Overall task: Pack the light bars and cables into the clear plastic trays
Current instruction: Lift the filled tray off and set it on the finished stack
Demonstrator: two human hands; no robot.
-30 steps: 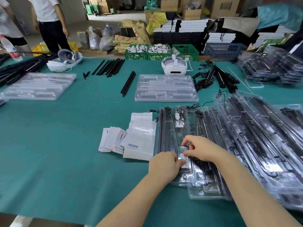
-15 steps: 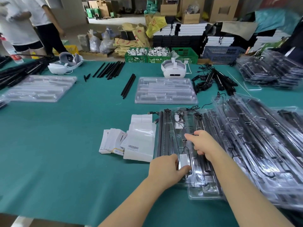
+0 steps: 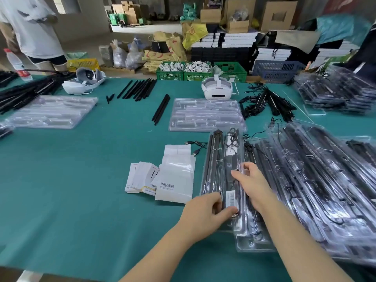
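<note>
Left hand: the left hand [image 3: 205,212] gripped the near end of the clear tray [image 3: 222,176], thumb on top beside the white label [image 3: 231,198], fingers curled around the edge.
Right hand: the right hand [image 3: 251,180] rested on the tray's right side, its fingers bent over the plastic rim and pinching it.
Held tray: it was tilted, lying on top of other filled trays [image 3: 305,180]; black light bars [image 3: 212,159] ran along its left channels, a coiled cable [image 3: 232,139] sat at its far end.
Filled trays: they were stacked and fanned out to the right of the hands, on the counter [image 3: 81,190].
Papers: white leaflets [image 3: 140,180] and white pouches [image 3: 176,180] lay just left of the held tray.
Empty trays: one clear stack [image 3: 205,115] sat beyond the held tray, another [image 3: 53,111] far left.
Loose parts: black bars [image 3: 140,89] lay mid-counter; a cable bundle [image 3: 268,102] lay right of a white headset [image 3: 216,88].
Far side: a person in a white shirt [image 3: 34,27] stood at the counter's far left.
</note>
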